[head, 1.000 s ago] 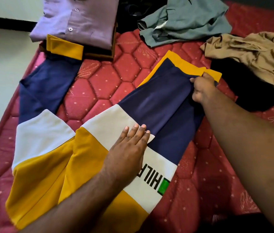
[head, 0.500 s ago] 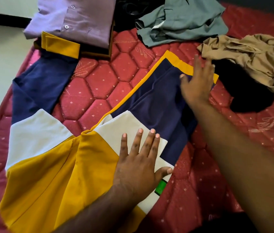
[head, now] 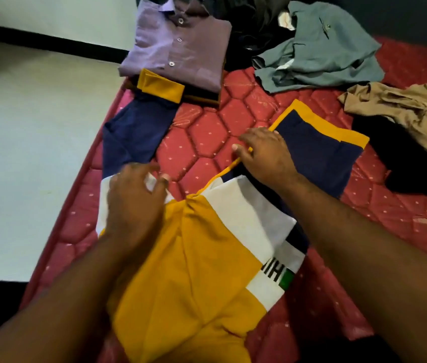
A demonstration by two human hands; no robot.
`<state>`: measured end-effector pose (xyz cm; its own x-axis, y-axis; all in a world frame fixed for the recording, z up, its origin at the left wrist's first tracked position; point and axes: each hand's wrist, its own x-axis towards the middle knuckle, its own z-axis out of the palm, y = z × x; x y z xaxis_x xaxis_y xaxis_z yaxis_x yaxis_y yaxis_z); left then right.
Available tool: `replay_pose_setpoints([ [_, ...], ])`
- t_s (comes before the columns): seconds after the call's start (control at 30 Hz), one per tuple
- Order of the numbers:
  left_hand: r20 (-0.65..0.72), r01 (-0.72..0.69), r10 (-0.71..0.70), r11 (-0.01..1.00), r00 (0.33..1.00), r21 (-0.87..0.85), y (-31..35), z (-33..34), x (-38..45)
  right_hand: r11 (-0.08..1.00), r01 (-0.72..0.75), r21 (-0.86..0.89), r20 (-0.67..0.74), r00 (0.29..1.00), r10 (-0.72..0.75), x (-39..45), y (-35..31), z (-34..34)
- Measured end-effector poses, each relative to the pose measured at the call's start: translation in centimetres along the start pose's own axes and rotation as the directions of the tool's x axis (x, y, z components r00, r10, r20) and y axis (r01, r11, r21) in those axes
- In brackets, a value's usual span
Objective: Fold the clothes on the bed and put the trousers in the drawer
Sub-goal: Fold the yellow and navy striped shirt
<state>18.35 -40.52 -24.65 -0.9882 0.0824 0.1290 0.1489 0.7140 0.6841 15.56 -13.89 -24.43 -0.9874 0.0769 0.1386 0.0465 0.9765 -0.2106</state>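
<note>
Yellow, white and navy trousers (head: 196, 271) lie spread on the red quilted mattress (head: 207, 132), legs pointing away from me. The left leg (head: 131, 134) runs up to a yellow cuff beside a folded shirt; the right leg (head: 319, 153) is folded narrower. My left hand (head: 133, 203) pinches the white band of the left leg near the crotch. My right hand (head: 264, 155) grips the yellow inner edge of the right leg, fingers curled over it.
A folded purple shirt (head: 181, 48) sits at the bed's far left. A grey-green garment (head: 319, 51), a tan one (head: 403, 111) and a black one (head: 406, 166) lie crumpled on the right. Pale floor (head: 31, 142) borders the mattress's left edge.
My left hand left the right leg's white band and took hold of the left leg. My right hand came back from the cuff to the right leg's inner edge.
</note>
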Motion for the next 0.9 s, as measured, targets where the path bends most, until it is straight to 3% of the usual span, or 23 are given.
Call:
replay_pose_setpoints([
  [0.07,0.019,0.213,-0.217,0.970,0.976,0.113,-3.3,-1.9,2.3,0.984,0.069,0.167,0.015,0.997,-0.072,1.0,-4.8,0.7],
  [0.13,0.065,0.360,-0.367,0.928,0.928,0.099,-5.4,-3.3,2.9,0.945,0.077,0.319,0.072,0.992,-0.105,1.7,-9.5,1.6],
  [0.27,0.096,0.519,-0.522,0.853,0.847,0.057,-6.5,-4.8,2.4,0.881,0.073,0.467,0.090,0.988,-0.129,4.0,-15.7,3.6],
  [0.3,0.128,0.520,-0.520,0.853,0.844,0.036,-6.5,-5.1,2.3,0.861,0.026,0.507,0.104,0.990,-0.092,4.8,-16.8,4.2],
  [0.37,0.199,0.515,-0.480,0.834,0.854,-0.198,-5.9,-5.6,2.2,0.776,-0.145,0.613,0.209,0.978,0.018,6.1,-18.1,5.0],
  [0.43,0.291,0.516,-0.426,0.706,0.857,-0.486,-4.1,-5.9,1.8,0.663,-0.299,0.687,0.346,0.936,0.064,6.7,-19.1,5.3],
  [0.53,0.539,0.535,-0.140,0.470,0.830,-0.702,-1.3,-5.1,1.5,0.483,-0.382,0.788,0.394,0.916,0.080,7.0,-18.0,4.4],
  [0.57,0.602,0.536,-0.017,0.477,0.798,-0.697,-0.9,-4.6,1.0,0.440,-0.395,0.807,0.379,0.917,0.126,6.8,-16.7,3.7],
  [0.6,0.635,0.487,0.071,0.579,0.769,-0.654,-0.8,-3.7,0.5,0.475,-0.396,0.786,0.338,0.918,0.207,6.3,-14.8,3.2],
  [0.63,0.641,0.391,0.133,0.694,0.756,-0.604,-0.8,-2.6,0.2,0.601,-0.381,0.702,0.261,0.924,0.281,5.6,-12.6,2.9],
  [0.7,0.568,0.250,0.072,0.848,0.820,-0.468,-0.4,-0.9,-0.5,0.860,-0.380,0.341,0.075,0.923,0.378,4.0,-8.5,1.7],
  [0.73,0.499,0.246,-0.012,0.880,0.867,-0.406,-0.1,-0.4,-0.7,0.915,-0.353,0.196,-0.001,0.933,0.360,3.3,-7.6,1.1],
  [0.77,0.397,0.236,-0.079,0.901,0.915,-0.364,0.1,0.1,-0.8,0.946,-0.285,0.158,-0.047,0.954,0.295,3.0,-7.6,0.5],
  [0.83,0.234,0.195,-0.120,0.923,0.965,-0.331,0.4,1.0,-1.0,0.956,-0.097,0.278,-0.029,0.994,0.109,3.4,-10.6,-0.2],
  [0.9,0.195,0.203,-0.132,0.889,0.972,-0.409,0.8,1.6,-1.4,0.936,0.057,0.349,0.074,0.993,-0.088,4.8,-14.3,0.5],
])
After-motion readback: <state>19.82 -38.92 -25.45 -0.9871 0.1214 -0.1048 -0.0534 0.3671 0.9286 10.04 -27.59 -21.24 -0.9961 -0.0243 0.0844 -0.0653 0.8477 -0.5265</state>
